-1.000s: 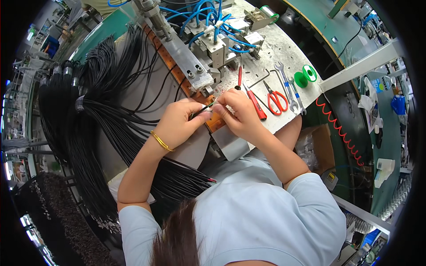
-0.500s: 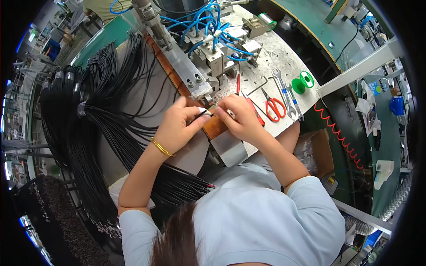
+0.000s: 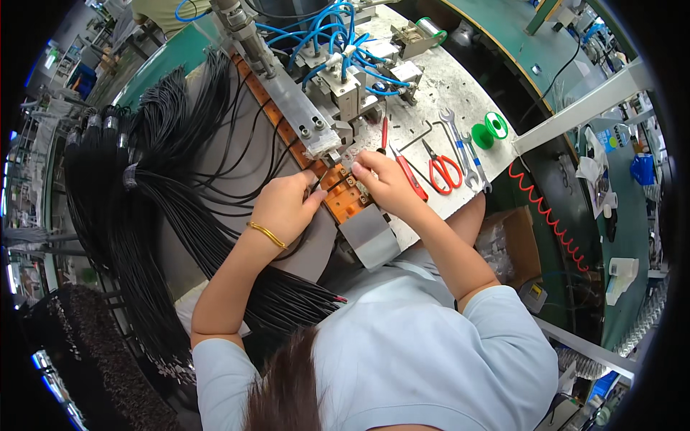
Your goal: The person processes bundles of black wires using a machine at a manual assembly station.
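A black cable [image 3: 335,185] stretches between my hands over an orange slotted rail [image 3: 347,208]. My left hand [image 3: 282,207], with a yellow bangle at the wrist, pinches it on the rail's left side. On the other side, the fingertips of my right hand [image 3: 384,183] are closed on the cable's end. What the end looks like is hidden by the fingers. Just beyond my hands, a metal press arm [image 3: 305,123] reaches over the rail. A bent metal plate [image 3: 369,235] sits at the rail's near end. Several cables trail leftward from the rail.
Large bundles of black cables [image 3: 129,237] hang at the left. Right of the rail lie red-handled scissors [image 3: 445,174], a red-handled tool [image 3: 408,174], wrenches [image 3: 461,147] and a green spool [image 3: 490,131]. Blue air tubes [image 3: 345,36] run over the machine behind.
My fingers have drawn slightly apart, so the cable between them and the slots of the orange rail show now. The white piece at my left fingertips is no longer visible.
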`<state>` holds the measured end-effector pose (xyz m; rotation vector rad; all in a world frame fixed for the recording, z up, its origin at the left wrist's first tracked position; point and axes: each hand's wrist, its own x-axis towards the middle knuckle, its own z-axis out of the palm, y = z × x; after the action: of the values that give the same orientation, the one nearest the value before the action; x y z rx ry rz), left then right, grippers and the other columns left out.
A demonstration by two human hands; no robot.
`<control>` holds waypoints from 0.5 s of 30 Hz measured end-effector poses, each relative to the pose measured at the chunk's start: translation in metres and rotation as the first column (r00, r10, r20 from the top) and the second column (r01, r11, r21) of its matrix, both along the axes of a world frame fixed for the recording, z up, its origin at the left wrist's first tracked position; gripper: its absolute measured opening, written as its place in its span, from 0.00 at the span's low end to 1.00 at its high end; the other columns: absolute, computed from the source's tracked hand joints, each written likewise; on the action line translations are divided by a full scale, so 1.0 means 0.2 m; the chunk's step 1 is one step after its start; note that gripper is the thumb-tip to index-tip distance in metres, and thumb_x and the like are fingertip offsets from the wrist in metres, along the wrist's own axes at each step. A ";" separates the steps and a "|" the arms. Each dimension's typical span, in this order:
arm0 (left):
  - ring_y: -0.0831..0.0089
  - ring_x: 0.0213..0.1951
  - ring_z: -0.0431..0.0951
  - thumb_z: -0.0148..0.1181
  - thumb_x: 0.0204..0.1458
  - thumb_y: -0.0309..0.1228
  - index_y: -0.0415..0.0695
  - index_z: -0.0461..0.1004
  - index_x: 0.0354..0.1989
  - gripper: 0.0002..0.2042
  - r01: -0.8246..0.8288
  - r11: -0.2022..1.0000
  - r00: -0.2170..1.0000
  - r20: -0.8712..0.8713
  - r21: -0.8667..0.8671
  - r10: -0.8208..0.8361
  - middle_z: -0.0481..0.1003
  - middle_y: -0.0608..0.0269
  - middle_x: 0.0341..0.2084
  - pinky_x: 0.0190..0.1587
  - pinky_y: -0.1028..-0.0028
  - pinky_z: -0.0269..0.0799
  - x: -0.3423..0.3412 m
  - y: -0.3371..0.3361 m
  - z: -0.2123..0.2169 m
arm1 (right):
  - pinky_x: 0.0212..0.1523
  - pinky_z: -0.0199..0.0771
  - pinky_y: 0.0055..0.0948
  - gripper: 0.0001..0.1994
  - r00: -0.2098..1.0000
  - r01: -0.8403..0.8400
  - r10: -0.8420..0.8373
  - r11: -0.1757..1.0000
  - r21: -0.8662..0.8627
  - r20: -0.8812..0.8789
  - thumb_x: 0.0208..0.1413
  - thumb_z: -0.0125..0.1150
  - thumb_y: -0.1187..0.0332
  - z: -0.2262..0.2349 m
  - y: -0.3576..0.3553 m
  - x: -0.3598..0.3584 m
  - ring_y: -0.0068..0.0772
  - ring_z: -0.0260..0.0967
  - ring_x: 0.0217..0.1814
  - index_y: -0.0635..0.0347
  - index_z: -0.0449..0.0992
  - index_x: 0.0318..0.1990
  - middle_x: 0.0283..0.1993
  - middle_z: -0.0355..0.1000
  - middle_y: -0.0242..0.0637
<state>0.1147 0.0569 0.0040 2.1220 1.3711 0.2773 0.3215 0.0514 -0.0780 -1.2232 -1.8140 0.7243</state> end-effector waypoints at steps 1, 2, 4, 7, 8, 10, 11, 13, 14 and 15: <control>0.59 0.23 0.73 0.61 0.48 0.34 0.36 0.74 0.35 0.13 -0.013 0.999 1.000 -0.016 0.031 0.014 0.74 0.51 0.21 0.30 0.68 0.68 0.01 -0.01 0.01 | 0.33 0.60 0.27 0.11 0.987 -0.021 0.000 0.991 -0.129 -0.162 0.59 0.52 0.66 -0.03 0.00 -0.01 0.23 0.61 0.31 0.66 0.67 0.29 0.25 0.64 0.35; 0.57 0.23 0.73 0.61 0.48 0.34 0.36 0.74 0.35 0.13 -0.025 0.998 0.999 -0.031 0.062 0.027 0.75 0.51 0.22 0.30 0.68 0.68 0.02 -0.01 0.01 | 0.33 0.60 0.27 0.11 0.948 -0.063 -0.021 0.966 -0.251 -0.318 0.59 0.52 0.66 -0.05 0.01 -0.01 0.24 0.61 0.30 0.66 0.67 0.29 0.25 0.65 0.35; 0.57 0.23 0.73 0.61 0.48 0.34 0.37 0.75 0.34 0.12 -0.008 0.989 1.000 0.005 0.146 0.007 0.74 0.51 0.21 0.30 0.67 0.68 0.01 -0.01 -0.02 | 0.33 0.61 0.28 0.11 0.885 -0.121 -0.065 0.925 -0.361 -0.462 0.58 0.52 0.67 -0.08 0.00 0.00 0.25 0.61 0.30 0.66 0.66 0.29 0.25 0.65 0.36; 0.57 0.23 0.74 0.61 0.49 0.34 0.38 0.75 0.31 0.11 0.013 0.948 0.997 0.072 0.317 -0.038 0.74 0.52 0.19 0.29 0.65 0.68 -0.01 0.01 -0.04 | 0.35 0.61 0.29 0.09 0.978 0.025 -0.084 0.955 -0.294 -0.189 0.55 0.55 0.68 -0.02 0.00 0.00 0.28 0.62 0.30 0.64 0.67 0.28 0.26 0.66 0.35; 0.61 0.22 0.74 0.61 0.49 0.34 0.37 0.75 0.31 0.11 -0.006 0.989 0.991 0.136 0.150 -0.014 0.74 0.53 0.19 0.28 0.66 0.68 -0.01 0.02 -0.01 | 0.35 0.61 0.29 0.09 0.978 0.028 -0.087 0.956 -0.293 -0.189 0.55 0.55 0.68 0.02 0.00 0.00 0.28 0.62 0.30 0.64 0.67 0.28 0.26 0.66 0.35; 0.69 0.21 0.73 0.62 0.49 0.35 0.37 0.75 0.32 0.12 -0.018 0.981 0.967 0.244 -0.195 0.066 0.74 0.56 0.19 0.27 0.69 0.68 -0.01 0.03 0.02 | 0.34 0.61 0.32 0.08 0.984 0.171 -0.168 0.983 0.070 -0.059 0.52 0.57 0.68 0.11 -0.02 -0.03 0.34 0.64 0.30 0.63 0.69 0.28 0.26 0.68 0.36; 0.69 0.21 0.73 0.62 0.49 0.35 0.37 0.75 0.32 0.12 -0.020 0.981 0.967 0.244 -0.195 0.068 0.74 0.56 0.19 0.27 0.69 0.68 -0.01 0.04 0.02 | 0.33 0.61 0.34 0.07 0.975 0.215 -0.221 0.942 0.256 -0.007 0.51 0.58 0.68 0.13 -0.03 -0.03 0.37 0.66 0.30 0.62 0.71 0.28 0.26 0.69 0.37; 0.75 0.22 0.73 0.63 0.49 0.35 0.37 0.76 0.33 0.12 0.040 0.968 0.946 0.321 -0.247 0.044 0.74 0.57 0.19 0.28 0.73 0.68 -0.01 0.03 0.02 | 0.35 0.62 0.32 0.07 0.989 0.135 -0.123 0.976 0.174 -0.076 0.51 0.58 0.68 0.16 -0.06 -0.05 0.35 0.66 0.32 0.63 0.71 0.29 0.27 0.69 0.37; 0.78 0.22 0.72 0.63 0.49 0.34 0.37 0.77 0.33 0.12 0.067 0.961 0.933 0.358 -0.270 0.036 0.75 0.57 0.19 0.28 0.74 0.68 -0.01 0.03 0.02 | 0.37 0.63 0.30 0.07 0.988 0.045 -0.031 0.995 0.094 -0.151 0.51 0.59 0.69 0.17 -0.07 -0.06 0.32 0.67 0.34 0.63 0.71 0.30 0.29 0.69 0.37; 0.78 0.22 0.72 0.63 0.49 0.34 0.37 0.77 0.33 0.12 0.034 0.966 0.934 0.353 -0.255 0.060 0.75 0.57 0.19 0.28 0.74 0.68 -0.02 0.02 0.04 | 0.39 0.64 0.28 0.07 0.969 -0.075 0.081 0.997 0.031 -0.234 0.51 0.59 0.69 0.19 -0.07 -0.09 0.30 0.67 0.36 0.64 0.72 0.32 0.31 0.70 0.36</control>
<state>0.1106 0.0599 0.0111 1.7451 1.1380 0.4434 0.3025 0.0379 -0.0400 -1.0101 -1.6757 0.8545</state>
